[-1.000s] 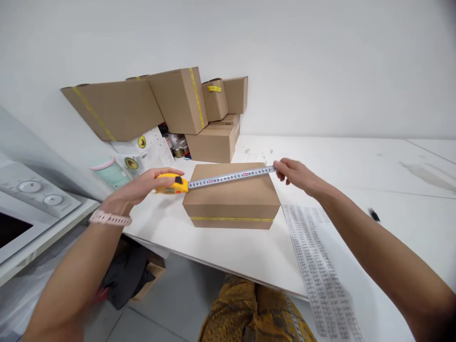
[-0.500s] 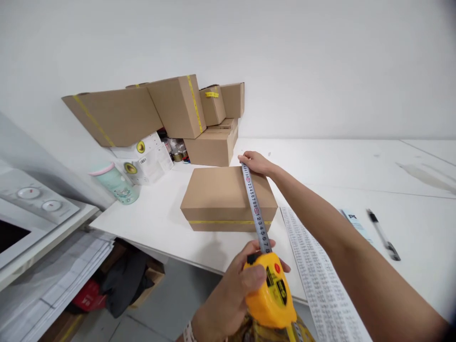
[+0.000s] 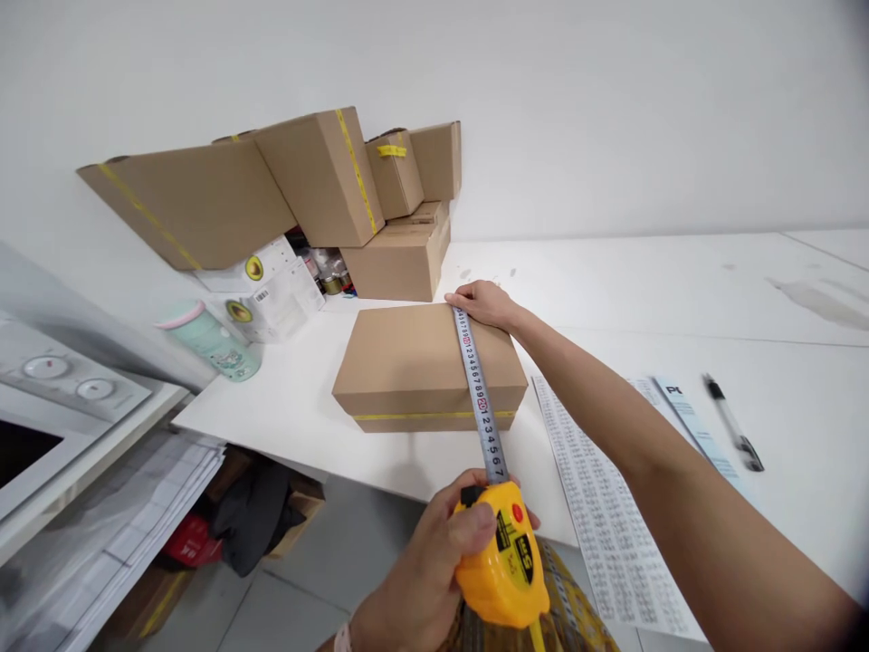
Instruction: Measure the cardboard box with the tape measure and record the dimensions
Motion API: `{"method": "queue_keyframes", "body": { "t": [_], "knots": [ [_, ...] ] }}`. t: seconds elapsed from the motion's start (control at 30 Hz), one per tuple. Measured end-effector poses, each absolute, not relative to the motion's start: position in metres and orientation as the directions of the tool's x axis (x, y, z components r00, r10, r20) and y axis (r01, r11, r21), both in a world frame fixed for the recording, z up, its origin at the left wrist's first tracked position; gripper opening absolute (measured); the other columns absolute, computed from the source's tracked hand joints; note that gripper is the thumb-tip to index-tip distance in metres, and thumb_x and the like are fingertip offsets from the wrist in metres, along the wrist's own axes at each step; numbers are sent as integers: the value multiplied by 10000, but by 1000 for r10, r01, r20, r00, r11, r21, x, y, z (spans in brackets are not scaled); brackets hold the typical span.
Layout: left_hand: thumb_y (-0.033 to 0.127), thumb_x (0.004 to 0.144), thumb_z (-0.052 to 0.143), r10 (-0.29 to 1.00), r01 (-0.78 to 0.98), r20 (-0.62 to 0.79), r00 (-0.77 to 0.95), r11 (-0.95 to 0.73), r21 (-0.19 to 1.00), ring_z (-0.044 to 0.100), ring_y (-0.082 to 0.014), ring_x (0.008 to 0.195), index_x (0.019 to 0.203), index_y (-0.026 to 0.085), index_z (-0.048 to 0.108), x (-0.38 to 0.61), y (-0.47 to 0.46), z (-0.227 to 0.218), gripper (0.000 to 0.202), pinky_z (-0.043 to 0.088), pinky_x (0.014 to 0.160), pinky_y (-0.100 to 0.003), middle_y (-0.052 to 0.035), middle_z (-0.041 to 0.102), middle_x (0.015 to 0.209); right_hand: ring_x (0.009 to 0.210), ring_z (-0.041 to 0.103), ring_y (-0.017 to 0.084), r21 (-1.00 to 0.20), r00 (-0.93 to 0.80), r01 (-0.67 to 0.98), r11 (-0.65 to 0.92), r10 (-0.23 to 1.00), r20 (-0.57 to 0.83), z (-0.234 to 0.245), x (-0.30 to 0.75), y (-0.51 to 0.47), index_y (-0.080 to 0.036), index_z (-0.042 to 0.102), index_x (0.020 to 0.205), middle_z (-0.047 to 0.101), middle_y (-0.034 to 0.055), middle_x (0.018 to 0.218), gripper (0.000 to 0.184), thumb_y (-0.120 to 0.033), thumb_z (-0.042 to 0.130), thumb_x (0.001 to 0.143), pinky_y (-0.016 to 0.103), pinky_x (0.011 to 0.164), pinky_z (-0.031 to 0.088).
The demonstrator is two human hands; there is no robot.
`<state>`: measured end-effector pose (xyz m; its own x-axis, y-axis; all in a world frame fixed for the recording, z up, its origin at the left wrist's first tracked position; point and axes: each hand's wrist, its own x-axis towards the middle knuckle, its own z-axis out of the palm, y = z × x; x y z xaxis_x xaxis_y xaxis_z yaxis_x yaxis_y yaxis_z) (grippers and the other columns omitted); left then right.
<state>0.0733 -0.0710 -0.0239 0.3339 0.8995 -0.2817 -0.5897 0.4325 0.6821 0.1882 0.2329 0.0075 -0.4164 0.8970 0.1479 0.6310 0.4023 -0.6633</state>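
Note:
My left hand (image 3: 417,557) is closed around the yellow case of a tape measure (image 3: 506,575), its thumb by the black button on top. The silver blade (image 3: 478,389) runs out of the case and across the top of a closed cardboard box (image 3: 407,353), overhanging its near edge. At the box's far edge, my right hand (image 3: 487,302) pinches the blade's end; the fingers hide the tip. Yellow tape crosses the front side of the box, which rests on a white table (image 3: 291,407).
Several cardboard boxes (image 3: 400,270) are stacked at the back left, beside white avocado-print boxes (image 3: 278,303). A mint tumbler (image 3: 214,340) stands left, near a white appliance (image 3: 68,367). To the right lie printed sheets (image 3: 604,498), a blue-and-white leaflet (image 3: 685,417) and a black pen (image 3: 733,421).
The view has shifted a little, so most things sit higher in the picture. Slightly less of the blade shows outside the case. Both hands keep their hold.

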Motion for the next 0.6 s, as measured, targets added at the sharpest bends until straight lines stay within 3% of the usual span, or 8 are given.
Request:
{"method": "queue_keyframes", "body": {
  "t": [0.07, 0.17, 0.23, 0.3, 0.4, 0.5, 0.6],
  "knots": [
    [520, 722, 831, 905, -576, -286, 314, 422, 700, 679, -230, 885, 1040, 216, 720, 69, -75, -19, 454, 563, 688, -292, -118, 719, 1032, 671, 479, 185, -666, -385, 622, 412, 901, 199, 8, 188, 232, -219, 457, 609, 532, 23, 649, 461, -514, 482, 962, 321, 672, 317],
    [568, 684, 844, 936, -499, -242, 255, 342, 796, 681, -244, 858, 1093, 232, 716, 48, -85, -15, 544, 585, 666, -324, -133, 686, 1203, 836, 571, 213, -740, -176, 495, 455, 887, 427, 8, 201, 223, -226, 592, 790, 652, 60, 857, 408, -528, 404, 992, 324, 765, 395],
    [604, 617, 868, 980, -400, -185, 81, 201, 894, 677, -234, 777, 1160, 252, 696, 24, -90, -17, 670, 598, 631, -344, -132, 642, 1321, 899, 599, 220, -806, 10, 398, 438, 877, 481, 4, 219, 207, -222, 636, 913, 668, 76, 920, 431, -556, 376, 995, 329, 813, 430],
    [581, 602, 879, 971, -227, -84, -223, 32, 973, 690, -265, 867, 1174, 280, 674, -6, -88, -25, 678, 612, 663, -341, -100, 584, 1432, 857, 609, 217, -867, 86, 341, 363, 906, 414, -5, 242, 182, -216, 659, 986, 653, 74, 861, 479, -596, 369, 986, 334, 805, 455],
    [484, 636, 869, 847, 25, 62, -528, -58, 998, 606, -325, 1204, 1083, 254, 668, -49, -71, -44, 541, 599, 799, -301, -78, 563, 1476, 745, 581, 199, -895, -27, 345, 284, 956, 293, -25, 271, 137, -238, 650, 1192, 627, 48, 809, 514, -611, 360, 988, 349, 767, 473],
    [510, 555, 891, 859, -37, -35, -511, 19, 999, 665, -323, 1103, 1020, 211, 672, -73, -51, -60, 594, 603, 745, -306, -115, 644, 1367, 731, 564, 199, -864, -218, 381, 330, 940, 263, -44, 282, 100, -311, 517, 1425, 642, 34, 872, 514, -546, 424, 977, 378, 785, 481],
    [542, 517, 897, 913, -147, -93, -398, 37, 988, 710, -296, 951, 1021, 187, 683, -76, -41, -57, 652, 607, 657, -304, -135, 641, 1362, 768, 555, 212, -824, -348, 384, 417, 892, 290, -47, 276, 80, -346, 534, 1420, 657, 56, 994, 558, -542, 575, 900, 394, 789, 484]
  ]
}}
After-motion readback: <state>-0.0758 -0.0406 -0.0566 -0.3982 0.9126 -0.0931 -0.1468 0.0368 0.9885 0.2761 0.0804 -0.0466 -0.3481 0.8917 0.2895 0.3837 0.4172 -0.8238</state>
